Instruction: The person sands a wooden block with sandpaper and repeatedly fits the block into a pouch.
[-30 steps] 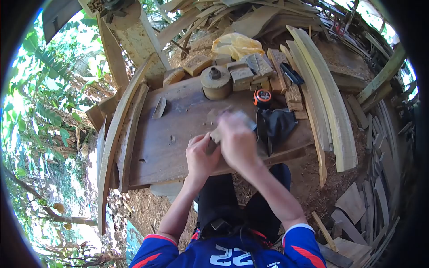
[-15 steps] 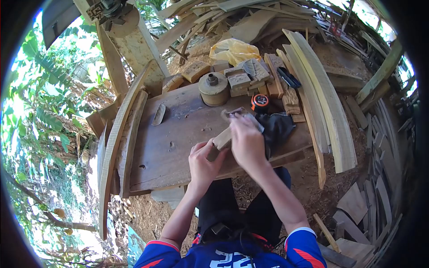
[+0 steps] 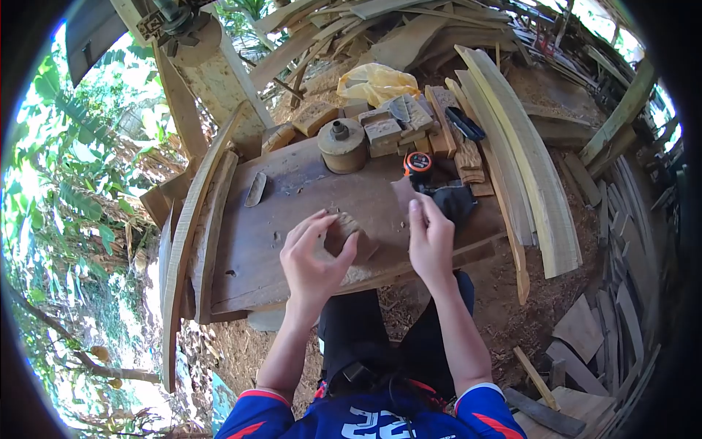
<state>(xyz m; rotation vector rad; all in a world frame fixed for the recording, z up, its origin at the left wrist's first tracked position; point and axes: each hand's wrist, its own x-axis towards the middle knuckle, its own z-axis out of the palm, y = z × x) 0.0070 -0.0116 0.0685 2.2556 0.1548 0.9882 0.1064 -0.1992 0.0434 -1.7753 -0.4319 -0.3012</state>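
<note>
A small wooden block (image 3: pixel 348 225) is at the near part of the workbench (image 3: pixel 252 241). My left hand (image 3: pixel 311 256) curves around it, with the thumb on the near side and the fingers on the far side. My right hand (image 3: pixel 431 241) pinches a thin brown sheet that looks like sandpaper (image 3: pixel 403 192) between thumb and fingers, to the right of the block and apart from it. Just beyond the right hand lies a dark cloth (image 3: pixel 455 201), partly hidden by it. An orange and black tape measure (image 3: pixel 418 165) sits behind the sheet.
A round drum on a spindle (image 3: pixel 342 146) stands at the bench's back. Wood blocks (image 3: pixel 383 130), a yellow plastic bag (image 3: pixel 376 82) and a dark clamp-like tool (image 3: pixel 465 124) are nearby. Long curved boards (image 3: pixel 523 161) line the right, another curved board (image 3: pixel 191 219) the left.
The right hand has drawn back from the block to the right, with the brown sheet in its fingers. My left hand has shifted left and its grip has widened around the block.
</note>
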